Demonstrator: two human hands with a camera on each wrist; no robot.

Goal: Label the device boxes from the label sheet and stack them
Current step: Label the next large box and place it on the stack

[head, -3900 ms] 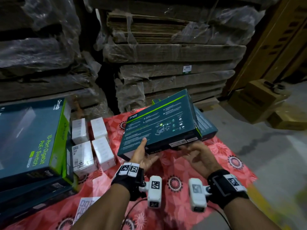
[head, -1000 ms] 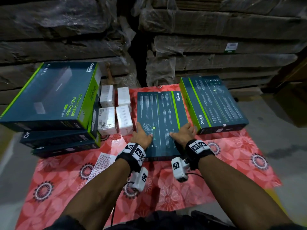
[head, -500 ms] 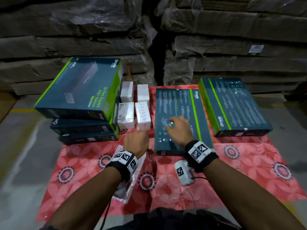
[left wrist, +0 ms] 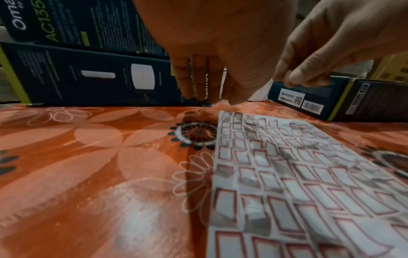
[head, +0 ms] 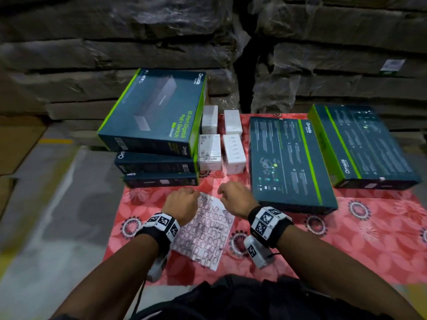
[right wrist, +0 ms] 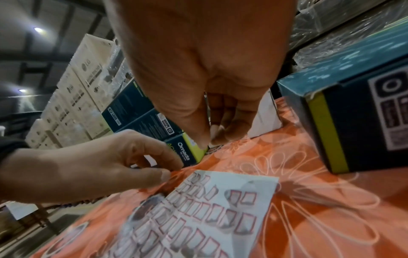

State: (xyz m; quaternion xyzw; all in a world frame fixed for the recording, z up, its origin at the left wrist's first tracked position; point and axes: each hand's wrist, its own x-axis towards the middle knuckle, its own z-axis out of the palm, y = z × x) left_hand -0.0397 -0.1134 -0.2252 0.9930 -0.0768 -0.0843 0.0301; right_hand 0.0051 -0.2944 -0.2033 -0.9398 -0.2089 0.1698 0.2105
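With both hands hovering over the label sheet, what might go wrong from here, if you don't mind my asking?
1. Many labels on the label sheet already curl up, so a neighbouring one may lift or snag.
2. Neither the left hand nor the right hand pins the sheet, so it may slide on the glossy floral cloth during peeling.

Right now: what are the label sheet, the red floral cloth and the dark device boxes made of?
Label sheet: thin paper stickers, probably on glossy backing; some corners curl up.
Red floral cloth: likely vinyl or plastic-coated; it shows shiny glare patches in the left wrist view.
Device boxes, e.g. the nearest flat one: printed cardboard, smooth finish, crisp folded edges.
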